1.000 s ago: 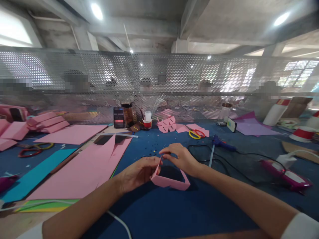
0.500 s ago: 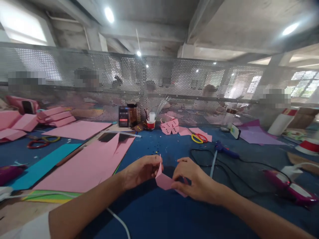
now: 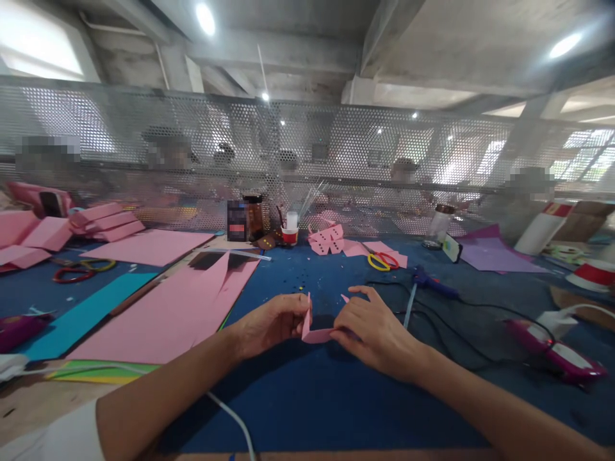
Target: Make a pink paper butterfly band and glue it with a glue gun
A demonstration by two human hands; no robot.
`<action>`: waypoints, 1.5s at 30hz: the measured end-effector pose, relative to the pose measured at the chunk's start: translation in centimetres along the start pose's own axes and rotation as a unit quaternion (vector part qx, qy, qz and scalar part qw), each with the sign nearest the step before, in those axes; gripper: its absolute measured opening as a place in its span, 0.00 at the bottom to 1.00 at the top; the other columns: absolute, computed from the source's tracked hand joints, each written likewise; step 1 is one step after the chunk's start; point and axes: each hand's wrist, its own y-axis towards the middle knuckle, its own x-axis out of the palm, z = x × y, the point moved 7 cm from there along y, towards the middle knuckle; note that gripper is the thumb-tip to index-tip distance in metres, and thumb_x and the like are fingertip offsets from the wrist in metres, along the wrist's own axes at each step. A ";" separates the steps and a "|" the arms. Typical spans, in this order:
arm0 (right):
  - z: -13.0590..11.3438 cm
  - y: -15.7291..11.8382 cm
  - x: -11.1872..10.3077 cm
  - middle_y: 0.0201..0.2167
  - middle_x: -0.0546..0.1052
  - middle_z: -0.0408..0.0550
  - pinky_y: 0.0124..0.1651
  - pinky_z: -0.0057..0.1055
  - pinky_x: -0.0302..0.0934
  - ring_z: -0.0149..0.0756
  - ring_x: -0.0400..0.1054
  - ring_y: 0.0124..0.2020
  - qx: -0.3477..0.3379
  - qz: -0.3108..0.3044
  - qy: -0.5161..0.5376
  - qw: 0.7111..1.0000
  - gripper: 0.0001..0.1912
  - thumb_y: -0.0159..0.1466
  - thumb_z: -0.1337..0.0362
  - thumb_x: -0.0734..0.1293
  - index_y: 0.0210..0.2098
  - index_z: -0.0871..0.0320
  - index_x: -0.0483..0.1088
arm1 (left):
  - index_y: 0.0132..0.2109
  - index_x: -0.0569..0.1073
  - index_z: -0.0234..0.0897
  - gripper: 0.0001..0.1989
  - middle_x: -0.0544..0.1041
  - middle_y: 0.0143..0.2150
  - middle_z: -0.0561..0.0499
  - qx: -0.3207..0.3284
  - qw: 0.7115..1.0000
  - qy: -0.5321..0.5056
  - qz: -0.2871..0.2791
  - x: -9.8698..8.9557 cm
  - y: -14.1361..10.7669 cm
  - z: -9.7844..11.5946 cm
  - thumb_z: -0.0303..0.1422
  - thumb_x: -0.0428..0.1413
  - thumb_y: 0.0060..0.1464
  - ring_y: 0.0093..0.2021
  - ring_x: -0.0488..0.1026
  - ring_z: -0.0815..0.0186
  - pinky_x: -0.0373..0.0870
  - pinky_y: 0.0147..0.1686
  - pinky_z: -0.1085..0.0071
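Note:
A folded strip of pink paper [image 3: 317, 335] is held between my two hands just above the blue table mat [image 3: 307, 397]. My left hand [image 3: 276, 323] pinches its upright left end between thumb and fingers. My right hand [image 3: 369, 330] grips the other end, thumb below and fingers curled over it; a small pink tip shows above those fingers. The middle of the strip lies roughly level, with a sharp bend near my left fingertips. Part of the right end is hidden behind my right hand.
Large pink sheets [image 3: 158, 314] and a teal strip [image 3: 91, 314] lie left. Yellow-and-red scissors [image 3: 383, 261] and a pink dotted paper butterfly [image 3: 327, 239] lie ahead. To the right are a blue glue gun [image 3: 435, 283] with its cord and a magenta power strip [image 3: 552, 349]. A perforated screen [image 3: 336, 147] stands behind.
The pink strip has turned, so its middle part now shows edge-on rather than as a broad face. My right hand has tilted and risen slightly. My left hand keeps its pinch.

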 end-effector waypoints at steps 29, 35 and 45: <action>0.9 -0.4 1.0 0.32 0.75 0.44 0.65 0.48 0.45 0.34 0.68 0.37 0.006 -0.005 -0.063 0.998 0.10 0.72 0.64 0.59 0.44 0.56 0.71 | 0.32 0.74 0.34 0.07 0.74 0.29 0.53 0.014 0.999 0.014 0.047 -0.7 0.2 0.1 0.34 0.59 0.55 0.26 0.64 0.72 0.62 0.32 0.74; 1.3 -0.4 1.1 0.32 0.75 0.44 0.65 0.48 0.44 0.34 0.68 0.38 0.009 -0.018 -0.069 0.997 0.11 0.72 0.64 0.58 0.43 0.55 0.72 | 0.33 0.74 0.34 0.07 0.73 0.29 0.54 0.013 0.999 0.017 0.047 -0.7 0.4 0.0 0.34 0.60 0.55 0.27 0.66 0.73 0.63 0.33 0.76; 1.6 -0.6 2.1 0.34 0.77 0.45 0.64 0.48 0.45 0.34 0.69 0.40 0.009 -0.035 -0.041 0.998 0.12 0.73 0.63 0.58 0.46 0.53 0.73 | 0.36 0.75 0.34 0.09 0.75 0.32 0.51 -0.003 0.997 0.061 0.050 -1.3 0.5 -0.6 0.36 0.63 0.53 0.27 0.67 0.74 0.64 0.34 0.76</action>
